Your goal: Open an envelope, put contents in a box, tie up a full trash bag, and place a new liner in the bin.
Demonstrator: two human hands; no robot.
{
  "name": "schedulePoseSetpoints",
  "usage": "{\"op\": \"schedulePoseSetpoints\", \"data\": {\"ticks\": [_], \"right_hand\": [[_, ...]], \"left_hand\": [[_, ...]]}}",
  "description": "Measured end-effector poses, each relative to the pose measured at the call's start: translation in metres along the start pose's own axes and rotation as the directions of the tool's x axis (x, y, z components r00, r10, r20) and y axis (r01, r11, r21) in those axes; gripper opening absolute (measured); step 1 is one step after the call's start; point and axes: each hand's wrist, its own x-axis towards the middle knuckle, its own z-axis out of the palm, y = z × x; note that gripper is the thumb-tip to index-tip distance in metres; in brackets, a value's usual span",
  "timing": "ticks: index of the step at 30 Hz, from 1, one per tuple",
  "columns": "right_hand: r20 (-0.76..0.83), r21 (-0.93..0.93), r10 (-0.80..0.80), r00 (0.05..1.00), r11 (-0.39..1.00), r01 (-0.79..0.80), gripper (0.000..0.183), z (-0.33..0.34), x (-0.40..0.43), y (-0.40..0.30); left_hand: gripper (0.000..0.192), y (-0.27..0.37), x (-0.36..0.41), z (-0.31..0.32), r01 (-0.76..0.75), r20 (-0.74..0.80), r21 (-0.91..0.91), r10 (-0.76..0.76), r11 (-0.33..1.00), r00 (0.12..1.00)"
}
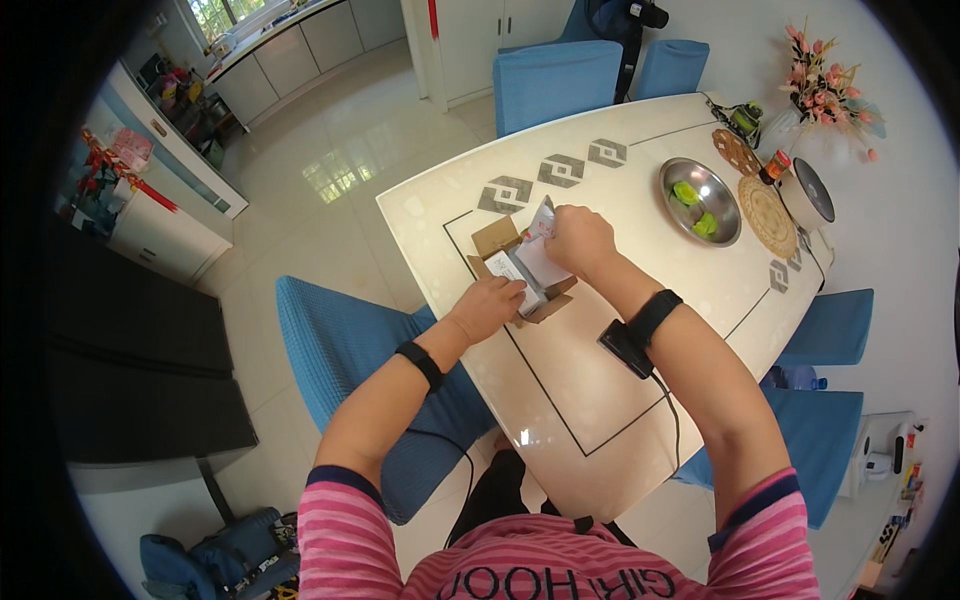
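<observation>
An opened brown cardboard box (495,236) with its flaps spread sits near the left edge of the table. Inside it lies a white slim box (510,277) with dark print, and a grey item is partly visible beside it. My left hand (487,306) is at the near-left side of the cardboard box, its fingers over the white box; whether they grip it is hidden. My right hand (581,236) is shut on a white and silvery packet (541,225) with red print, above the right side of the cardboard box. A pale flat piece (541,260) hangs below my right hand.
A steel bowl (675,214) with green leaves stands farther right on the table (585,390). Beyond it are woven mats (765,217), a jar (775,166) and a white pot (802,206). Blue-covered chairs (337,352) surround the table. A cable (678,427) hangs from my right wrist device.
</observation>
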Motion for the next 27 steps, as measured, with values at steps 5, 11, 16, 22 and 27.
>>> {"op": "schedulePoseSetpoints", "data": {"ticks": [5,11,16,22,27], "right_hand": [[-0.030,-0.033,-0.036,0.999,0.999,0.035,0.014,0.022,0.002,-0.006],[-0.043,-0.011,0.025,0.999,1.000,-0.026,0.012,0.069,-0.009,0.001],[-0.032,0.011,0.026,0.999,1.000,-0.026,0.020,0.066,-0.014,0.001],[-0.201,0.098,0.058,0.978,0.994,-0.039,0.018,0.059,-0.032,-0.001],[-0.229,0.149,0.101,0.968,0.986,-0.068,0.019,0.089,-0.037,0.011]], "left_hand": [[0.018,0.002,0.002,-0.003,-0.012,-0.002,0.043,0.012,0.999,1.000],[0.017,0.006,0.004,-0.002,0.023,0.021,0.035,-0.024,0.999,0.999],[0.016,0.002,-0.004,0.002,-0.005,-0.043,0.071,0.008,0.997,0.999],[0.019,0.004,0.001,0.000,0.034,0.039,0.086,-0.038,0.996,0.999],[0.019,0.005,0.003,0.001,0.009,0.009,0.090,-0.010,0.996,1.000]]}}
